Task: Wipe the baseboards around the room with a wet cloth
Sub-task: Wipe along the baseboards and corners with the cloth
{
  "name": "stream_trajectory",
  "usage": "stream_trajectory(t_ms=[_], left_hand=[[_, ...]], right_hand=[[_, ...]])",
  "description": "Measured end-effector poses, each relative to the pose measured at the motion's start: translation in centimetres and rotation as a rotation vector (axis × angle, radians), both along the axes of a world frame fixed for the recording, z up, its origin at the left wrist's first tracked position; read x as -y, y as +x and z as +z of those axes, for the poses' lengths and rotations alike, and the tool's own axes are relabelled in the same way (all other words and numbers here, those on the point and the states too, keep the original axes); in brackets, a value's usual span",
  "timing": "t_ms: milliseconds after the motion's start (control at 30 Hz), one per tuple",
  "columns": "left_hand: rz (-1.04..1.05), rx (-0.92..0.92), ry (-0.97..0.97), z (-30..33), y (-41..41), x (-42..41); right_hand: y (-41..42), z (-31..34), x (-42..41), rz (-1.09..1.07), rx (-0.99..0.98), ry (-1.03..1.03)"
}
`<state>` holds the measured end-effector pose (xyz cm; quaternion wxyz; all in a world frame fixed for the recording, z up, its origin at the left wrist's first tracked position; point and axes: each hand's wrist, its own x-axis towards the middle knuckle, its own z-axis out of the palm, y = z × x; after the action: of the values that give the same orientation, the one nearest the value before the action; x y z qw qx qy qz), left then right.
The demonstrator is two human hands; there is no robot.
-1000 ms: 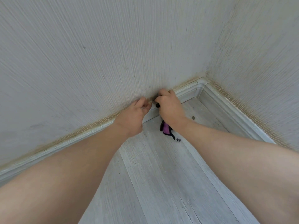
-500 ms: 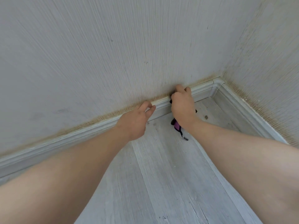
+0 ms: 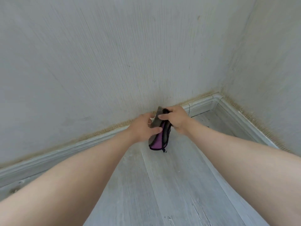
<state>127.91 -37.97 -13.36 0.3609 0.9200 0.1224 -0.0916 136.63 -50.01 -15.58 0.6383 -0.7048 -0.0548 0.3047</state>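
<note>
A grey and purple cloth (image 3: 158,139) with dark edging hangs between my hands, just in front of the baseboard. My right hand (image 3: 176,119) grips its top edge. My left hand (image 3: 145,126) holds its grey side, thumb and fingers around the fabric. The pale grey baseboard (image 3: 65,152) runs along the foot of the wall from the left edge to the corner (image 3: 217,97), then comes forward along the right wall (image 3: 244,121). A yellowish dusty line marks the wall just above it.
Grey wood-look floor planks (image 3: 171,185) fill the lower half of the view. Textured pale walls (image 3: 130,54) meet in a corner at the upper right. A vertical joint (image 3: 189,108) shows in the baseboard beside my right hand.
Both hands have pulled off the baseboard and come together. The cloth, earlier mostly hidden under my right hand, now hangs spread between both hands.
</note>
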Motion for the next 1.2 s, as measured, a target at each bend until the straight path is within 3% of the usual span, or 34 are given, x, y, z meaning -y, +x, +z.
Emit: stream_trajectory(t_ms=[167, 233, 300, 400, 567, 800, 867, 967, 1000, 1100, 1200], left_hand=[[0.109, 0.067, -0.282, 0.6, 1.0, 0.7], [0.246, 0.129, -0.358, 0.5, 1.4, 0.6], [0.344, 0.165, -0.413, 0.1, 2.0, 0.5], [0.308, 0.101, -0.525, 0.0, 2.7, 1.2], [0.210, -0.051, -0.890, 0.0, 3.7, 4.1], [0.160, -0.203, -1.063, -1.5, 6.2, 6.6], [0.160, -0.133, -0.838, -2.2, 7.4, 6.6], [-0.058, 0.091, 0.005, -4.1, 9.0, 5.3], [-0.155, 0.142, 0.166, -4.5, 9.2, 4.9], [-0.321, 0.207, 0.360, -5.5, 9.6, 4.5], [-0.400, 0.283, 0.471, -6.3, 10.5, 4.4]], right_hand=[[-0.7, 3.2, 0.1, -0.083, -0.269, 0.354], [-0.4, 3.5, 0.4, -0.159, -0.244, 0.385], [0.0, 3.5, 1.1, -0.186, -0.028, 0.232], [0.0, 2.9, 2.1, -0.118, 0.259, -0.072], [-0.5, 0.5, 3.1, 0.007, 0.368, -0.154], [1.7, -1.8, 6.3, -0.053, 0.500, -0.376], [3.1, -3.0, 6.2, -0.141, 0.531, -0.428], [5.5, -4.2, 6.1, -0.369, 0.499, -0.510], [6.1, -4.4, 6.1, -0.445, 0.473, -0.539], [7.1, -5.0, 5.4, -0.585, 0.409, -0.602], [6.5, -5.4, 3.7, -0.576, 0.461, -0.733]])
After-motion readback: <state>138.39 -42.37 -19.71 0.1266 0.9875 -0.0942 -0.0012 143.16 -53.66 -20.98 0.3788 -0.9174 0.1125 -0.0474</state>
